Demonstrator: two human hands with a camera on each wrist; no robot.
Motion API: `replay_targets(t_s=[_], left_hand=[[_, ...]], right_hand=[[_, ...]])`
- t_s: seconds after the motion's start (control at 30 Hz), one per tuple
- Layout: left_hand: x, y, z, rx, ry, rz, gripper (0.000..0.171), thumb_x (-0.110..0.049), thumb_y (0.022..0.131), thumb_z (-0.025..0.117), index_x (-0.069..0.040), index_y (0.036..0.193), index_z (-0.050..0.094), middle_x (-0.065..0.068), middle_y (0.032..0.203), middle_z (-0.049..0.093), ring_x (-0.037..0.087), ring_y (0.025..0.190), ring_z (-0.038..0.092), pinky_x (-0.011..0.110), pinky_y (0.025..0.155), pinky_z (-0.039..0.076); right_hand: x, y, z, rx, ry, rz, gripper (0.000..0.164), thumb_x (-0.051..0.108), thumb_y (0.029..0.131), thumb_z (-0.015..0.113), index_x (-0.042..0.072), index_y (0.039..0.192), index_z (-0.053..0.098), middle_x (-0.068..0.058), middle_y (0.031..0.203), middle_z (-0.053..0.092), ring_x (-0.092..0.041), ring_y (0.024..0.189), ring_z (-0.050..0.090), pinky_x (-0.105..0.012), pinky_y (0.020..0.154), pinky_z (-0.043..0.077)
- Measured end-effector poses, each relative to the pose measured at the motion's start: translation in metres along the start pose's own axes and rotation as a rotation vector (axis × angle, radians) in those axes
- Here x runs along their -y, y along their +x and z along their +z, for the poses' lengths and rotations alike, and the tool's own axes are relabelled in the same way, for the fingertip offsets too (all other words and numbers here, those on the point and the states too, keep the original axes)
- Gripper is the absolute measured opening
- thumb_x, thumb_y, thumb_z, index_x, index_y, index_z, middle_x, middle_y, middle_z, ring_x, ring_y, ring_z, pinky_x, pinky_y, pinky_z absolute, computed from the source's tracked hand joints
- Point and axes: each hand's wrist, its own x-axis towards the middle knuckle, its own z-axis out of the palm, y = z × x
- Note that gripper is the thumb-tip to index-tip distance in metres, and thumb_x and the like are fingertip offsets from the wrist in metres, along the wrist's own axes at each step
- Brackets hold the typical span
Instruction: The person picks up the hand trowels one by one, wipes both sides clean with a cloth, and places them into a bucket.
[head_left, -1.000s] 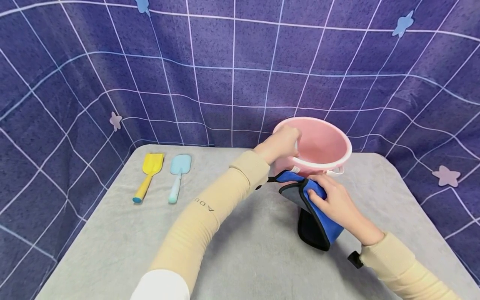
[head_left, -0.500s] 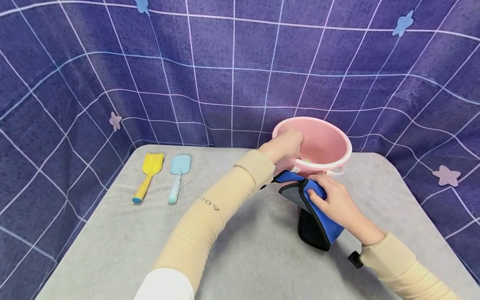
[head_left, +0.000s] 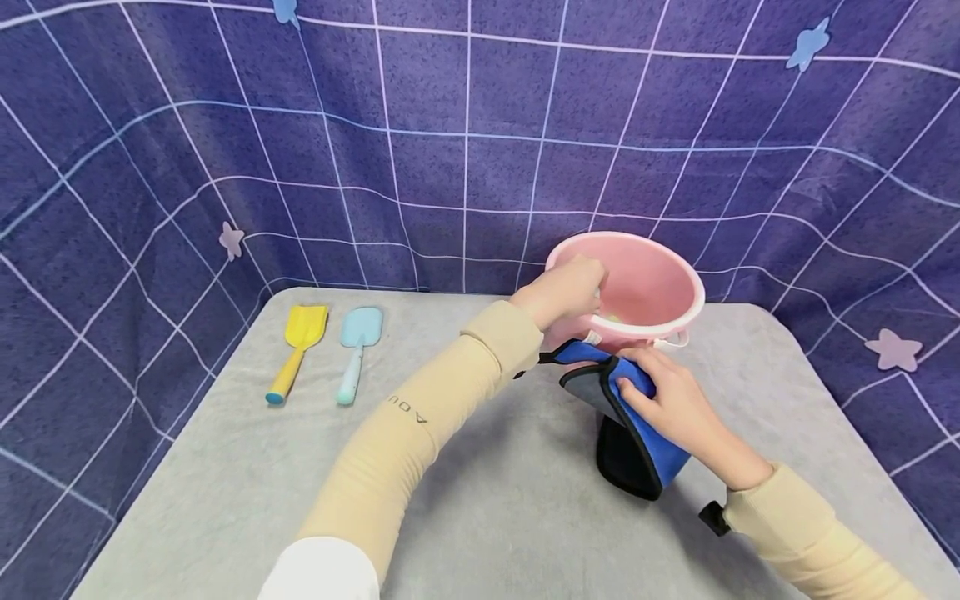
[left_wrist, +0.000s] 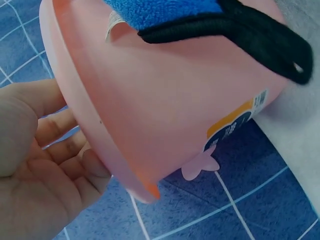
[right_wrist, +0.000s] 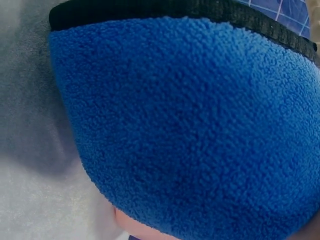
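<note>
A pink bucket (head_left: 652,292) with a white rim stands at the back of the table. Over its rim, my left hand (head_left: 562,290) reaches inside with bent fingers. The left wrist view shows the left hand (left_wrist: 55,155) beside the bucket rim, its fingertips partly hidden behind it. A small pale green patch (head_left: 612,318) shows inside the bucket by the fingers; whether they hold anything is unclear. My right hand (head_left: 675,400) grips a folded blue fleecy cloth (head_left: 637,408) with black edging and a grey inner side, in front of the bucket. The cloth (right_wrist: 185,125) fills the right wrist view.
A yellow toy shovel (head_left: 300,346) and a light blue toy shovel (head_left: 357,350) lie at the table's back left. The grey table (head_left: 495,500) meets a purple checked curtain (head_left: 420,150) behind and at both sides. A black strap (left_wrist: 270,47) sticks out from the cloth.
My left hand dipped slightly rightward inside the bucket, then drew back a little. A green patch has come into sight beside it. The right hand and cloth stay in place.
</note>
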Motion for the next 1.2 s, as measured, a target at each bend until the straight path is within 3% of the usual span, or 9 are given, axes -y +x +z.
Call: replay_targets(t_s=[0.3, 0.53, 0.7, 0.87, 1.03, 1.2], left_hand=[[0.007, -0.017, -0.001, -0.096, 0.059, -0.014, 0.026, -0.013, 0.092, 0.056, -0.005, 0.116, 0.059, 0.006, 0.113, 0.063, 0.016, 0.1, 0.059, 0.026, 0.092, 0.044], [0.009, -0.04, -0.009, -0.13, 0.062, -0.027, 0.031, -0.016, 0.09, 0.059, -0.008, 0.119, 0.059, 0.004, 0.118, 0.062, 0.018, 0.102, 0.061, 0.029, 0.091, 0.045], [0.012, -0.063, -0.016, -0.172, 0.067, -0.026, 0.03, -0.019, 0.09, 0.06, -0.009, 0.119, 0.059, 0.004, 0.117, 0.062, 0.018, 0.104, 0.059, 0.03, 0.09, 0.046], [0.017, -0.091, -0.019, -0.263, 0.082, -0.034, 0.029, -0.024, 0.091, 0.061, -0.01, 0.116, 0.062, 0.004, 0.112, 0.063, 0.021, 0.101, 0.059, 0.034, 0.086, 0.047], [0.026, -0.119, -0.013, -0.338, 0.088, -0.064, 0.028, -0.027, 0.091, 0.059, -0.012, 0.114, 0.062, 0.002, 0.112, 0.063, 0.022, 0.107, 0.056, 0.039, 0.089, 0.043], [0.038, -0.148, 0.001, -0.423, 0.099, -0.084, 0.028, -0.025, 0.09, 0.058, -0.01, 0.113, 0.062, 0.004, 0.109, 0.063, 0.024, 0.102, 0.055, 0.041, 0.081, 0.041]], right_hand=[[0.002, 0.0, -0.006, -0.015, 0.003, -0.011, 0.035, 0.01, 0.08, 0.067, 0.007, 0.115, 0.061, -0.007, 0.109, 0.064, -0.021, 0.095, 0.059, -0.032, 0.084, 0.041], [0.005, -0.002, -0.008, -0.018, 0.011, -0.023, 0.034, 0.01, 0.08, 0.067, 0.009, 0.114, 0.061, -0.005, 0.11, 0.063, -0.019, 0.098, 0.058, -0.026, 0.087, 0.039], [0.007, -0.002, -0.011, -0.021, 0.007, -0.025, 0.035, 0.011, 0.08, 0.067, 0.012, 0.115, 0.061, -0.003, 0.109, 0.063, -0.017, 0.096, 0.058, -0.027, 0.085, 0.04], [0.01, -0.003, -0.014, -0.032, 0.001, -0.024, 0.036, 0.011, 0.08, 0.067, 0.012, 0.116, 0.061, -0.004, 0.11, 0.063, -0.018, 0.095, 0.058, -0.029, 0.084, 0.041], [0.014, -0.003, -0.018, -0.045, 0.004, -0.025, 0.037, 0.01, 0.079, 0.067, 0.012, 0.116, 0.061, -0.005, 0.11, 0.063, -0.019, 0.094, 0.059, -0.03, 0.082, 0.041], [0.019, -0.003, -0.021, -0.041, -0.005, -0.032, 0.036, 0.012, 0.08, 0.068, 0.012, 0.115, 0.06, -0.004, 0.11, 0.063, -0.017, 0.094, 0.058, -0.032, 0.082, 0.041]])
